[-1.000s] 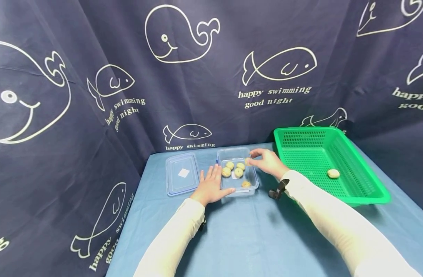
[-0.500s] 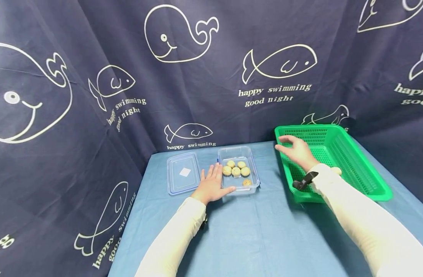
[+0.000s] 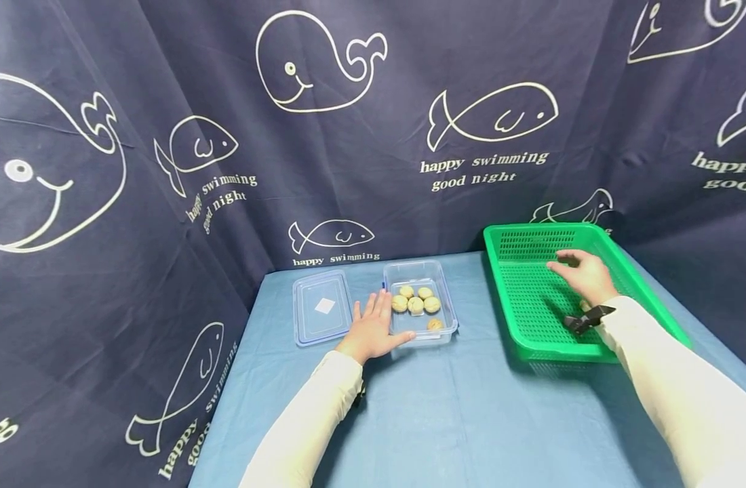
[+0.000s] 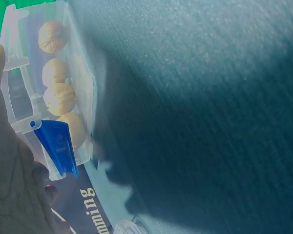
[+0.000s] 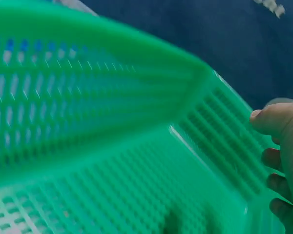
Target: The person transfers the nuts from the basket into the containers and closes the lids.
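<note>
My left hand lies with fingers spread along the left side of a clear plastic food container, touching its rim. Inside the container sit several walnuts; the left wrist view shows some through the wall, beside a blue clip. Over the green basket hovers my right hand, fingers loosely curved with a gap to the thumb and nothing between them. One walnut in the basket is mostly hidden behind that hand and wrist. The right wrist view has the hand by the basket's slotted wall.
A clear lid with a blue edge lies left of the container. Blue cloth covers the table. A dark curtain with whale and fish drawings hangs behind and to the left.
My right hand has let go of a walnut in the container and moved right, over the basket. The walnuts in the container have shifted slightly. My left hand has stayed in place.
</note>
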`<action>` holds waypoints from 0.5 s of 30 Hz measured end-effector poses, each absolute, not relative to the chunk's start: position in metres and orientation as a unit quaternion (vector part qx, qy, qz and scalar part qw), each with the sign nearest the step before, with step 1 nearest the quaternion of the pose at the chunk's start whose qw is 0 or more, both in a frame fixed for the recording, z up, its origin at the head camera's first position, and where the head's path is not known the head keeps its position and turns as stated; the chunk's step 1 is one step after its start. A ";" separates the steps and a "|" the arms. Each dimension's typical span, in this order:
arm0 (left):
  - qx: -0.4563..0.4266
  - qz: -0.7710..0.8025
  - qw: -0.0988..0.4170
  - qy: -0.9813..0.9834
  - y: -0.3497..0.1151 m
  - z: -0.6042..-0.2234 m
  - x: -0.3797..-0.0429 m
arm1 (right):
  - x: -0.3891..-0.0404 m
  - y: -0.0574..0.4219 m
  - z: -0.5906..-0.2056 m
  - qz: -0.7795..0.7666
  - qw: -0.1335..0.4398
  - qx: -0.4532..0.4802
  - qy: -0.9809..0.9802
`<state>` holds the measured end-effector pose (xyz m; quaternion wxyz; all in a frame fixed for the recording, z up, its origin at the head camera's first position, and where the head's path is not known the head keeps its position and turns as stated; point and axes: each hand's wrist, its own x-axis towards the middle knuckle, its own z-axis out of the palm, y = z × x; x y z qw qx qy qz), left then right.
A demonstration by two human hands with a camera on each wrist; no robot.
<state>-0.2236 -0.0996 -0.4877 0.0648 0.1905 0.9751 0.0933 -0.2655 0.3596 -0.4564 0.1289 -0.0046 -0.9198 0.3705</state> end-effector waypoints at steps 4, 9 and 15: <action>0.191 0.096 0.063 0.975 -0.099 -0.488 -0.224 | -0.262 0.379 -0.462 0.373 0.097 -0.020 -0.922; 0.192 0.091 0.064 0.975 -0.100 -0.491 -0.225 | -0.261 0.399 -0.468 0.374 0.060 -0.034 -0.925; 0.191 0.092 0.059 0.975 -0.100 -0.494 -0.227 | -0.264 0.418 -0.475 0.371 0.050 -0.039 -0.927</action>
